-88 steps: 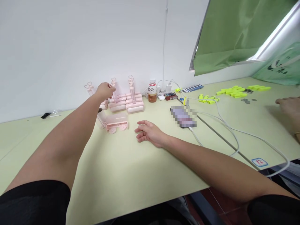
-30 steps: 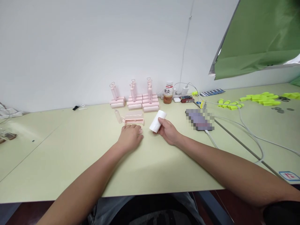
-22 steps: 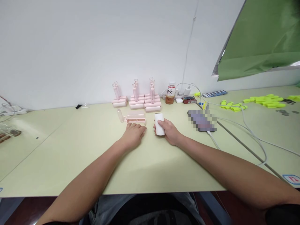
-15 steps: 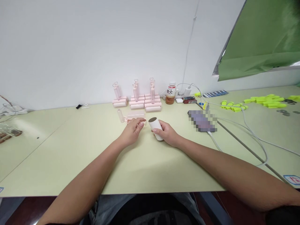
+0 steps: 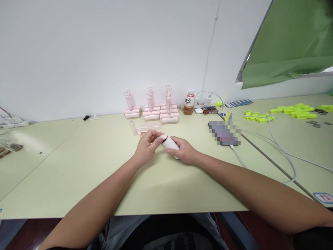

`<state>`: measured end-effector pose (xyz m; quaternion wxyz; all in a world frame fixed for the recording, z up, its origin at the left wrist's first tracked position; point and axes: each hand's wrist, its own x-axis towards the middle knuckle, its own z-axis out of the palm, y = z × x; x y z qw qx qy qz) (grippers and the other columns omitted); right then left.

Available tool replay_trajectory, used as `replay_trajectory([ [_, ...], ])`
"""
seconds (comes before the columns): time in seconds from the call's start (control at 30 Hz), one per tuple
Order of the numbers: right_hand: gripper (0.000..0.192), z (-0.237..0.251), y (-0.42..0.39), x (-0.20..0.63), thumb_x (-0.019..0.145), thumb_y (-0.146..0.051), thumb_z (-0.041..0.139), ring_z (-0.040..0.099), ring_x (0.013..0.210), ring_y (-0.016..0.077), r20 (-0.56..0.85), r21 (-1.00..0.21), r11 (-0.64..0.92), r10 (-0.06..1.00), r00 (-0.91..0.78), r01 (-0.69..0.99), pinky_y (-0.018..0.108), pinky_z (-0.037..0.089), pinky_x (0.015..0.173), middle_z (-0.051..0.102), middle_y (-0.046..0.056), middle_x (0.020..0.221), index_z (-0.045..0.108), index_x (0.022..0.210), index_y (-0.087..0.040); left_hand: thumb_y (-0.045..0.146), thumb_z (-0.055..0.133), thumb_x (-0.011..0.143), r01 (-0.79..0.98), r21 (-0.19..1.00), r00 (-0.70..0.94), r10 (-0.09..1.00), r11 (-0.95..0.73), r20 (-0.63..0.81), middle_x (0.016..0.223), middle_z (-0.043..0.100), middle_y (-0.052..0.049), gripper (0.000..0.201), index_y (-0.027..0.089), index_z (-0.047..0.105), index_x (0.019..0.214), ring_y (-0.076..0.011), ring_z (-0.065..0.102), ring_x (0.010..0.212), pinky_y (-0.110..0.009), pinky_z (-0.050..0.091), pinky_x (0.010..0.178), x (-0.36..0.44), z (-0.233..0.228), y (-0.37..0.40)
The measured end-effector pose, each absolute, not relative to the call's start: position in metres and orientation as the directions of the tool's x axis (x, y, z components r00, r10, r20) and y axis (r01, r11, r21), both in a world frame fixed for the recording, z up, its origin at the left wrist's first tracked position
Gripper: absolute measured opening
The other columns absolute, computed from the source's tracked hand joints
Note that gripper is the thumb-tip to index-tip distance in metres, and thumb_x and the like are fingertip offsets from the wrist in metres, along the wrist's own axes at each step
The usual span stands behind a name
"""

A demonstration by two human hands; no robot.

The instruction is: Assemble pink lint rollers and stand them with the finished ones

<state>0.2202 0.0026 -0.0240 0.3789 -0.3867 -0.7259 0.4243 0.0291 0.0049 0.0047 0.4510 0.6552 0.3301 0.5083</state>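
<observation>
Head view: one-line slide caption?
Right hand holds a white roll while left hand presses a pink cap on its end.

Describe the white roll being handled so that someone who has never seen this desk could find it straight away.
Start at the pale green table, in front of the pink rollers lined up against the white wall. The white roll lies in the right hand, with the left hand pressing a pink piece on its end. Unlike the pink neighbours, it is plain white.
</observation>
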Motion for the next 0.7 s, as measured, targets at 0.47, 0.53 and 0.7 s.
replay_trajectory([
  [0.47, 0.043, -0.025, 0.004, 0.22, 0.076, -0.053, 0.068, 0.047, 0.066, 0.0145, 0.24, -0.915, 0.347, 0.876, -0.418, 0.204, 0.026, 0.035, 0.059, 0.053, 0.0, 0.077, 0.057, 0.094, -0.016, 0.046, 0.063, 0.087, 0.087, 0.914, 0.308, 0.883, -0.397, 0.355, 0.1, 0.07, -0.007, 0.032, 0.018, 0.061, 0.103, -0.0187, 0.066, 0.092, -0.03, 0.051, 0.08, 0.03, -0.004, 0.005],
  [0.53, 0.043, -0.025, 0.003, 0.219, 0.076, -0.053, 0.067, 0.046, 0.065, 0.0142, 0.226, -0.927, 0.326, 0.881, -0.415, 0.187, 0.025, 0.034, 0.057, 0.053, -0.001, 0.075, 0.057, 0.095, -0.016, 0.049, 0.059, 0.089, 0.122, 0.892, 0.326, 0.867, -0.435, 0.378, 0.104, 0.069, -0.008, 0.036, 0.019, 0.062, 0.107, -0.0197, 0.065, 0.094, -0.031, 0.051, 0.082, 0.029, -0.006, 0.007],
  [0.7, 0.042, -0.024, 0.003, 0.218, 0.077, -0.054, 0.066, 0.047, 0.063, 0.0139, 0.187, -0.959, 0.254, 0.903, -0.386, 0.129, 0.025, 0.036, 0.056, 0.053, -0.001, 0.074, 0.055, 0.093, -0.017, 0.053, 0.035, 0.098, 0.174, 0.833, 0.281, 0.837, -0.525, 0.469, 0.139, 0.053, -0.012, 0.05, 0.024, 0.048, 0.137, -0.0236, 0.056, 0.12, -0.038, 0.05, 0.093, 0.025, -0.011, 0.006],
])
